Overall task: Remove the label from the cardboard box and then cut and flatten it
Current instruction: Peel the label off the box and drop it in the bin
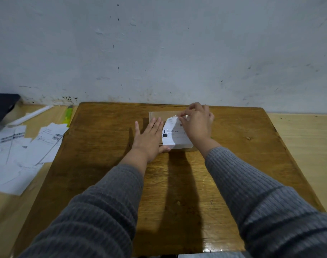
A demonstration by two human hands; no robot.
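Two bare hands work on a flat brown cardboard box [172, 116] that lies toward the far edge of the dark wooden desk [106, 164], close to the grey wall. The left hand [150, 136] lies flat, fingers spread, its grip apart, pressing the box's left side down. The right hand [196, 123] has its grip pinched together on the far upper corner of the white printed paper label [174, 135], which is lifted and curled there while its near part seems still stuck down.

The likeliest failure is tearing: a thin paper label pulled steeply or fast from one corner could rip and leave a stuck remnant on the cardboard. The pull could also strip the box's top ply. If the left palm eases, the light box may lift or slide with the pull. A heap of loose white printed sheets [28, 146] lies on the paler surface to the left, well apart.
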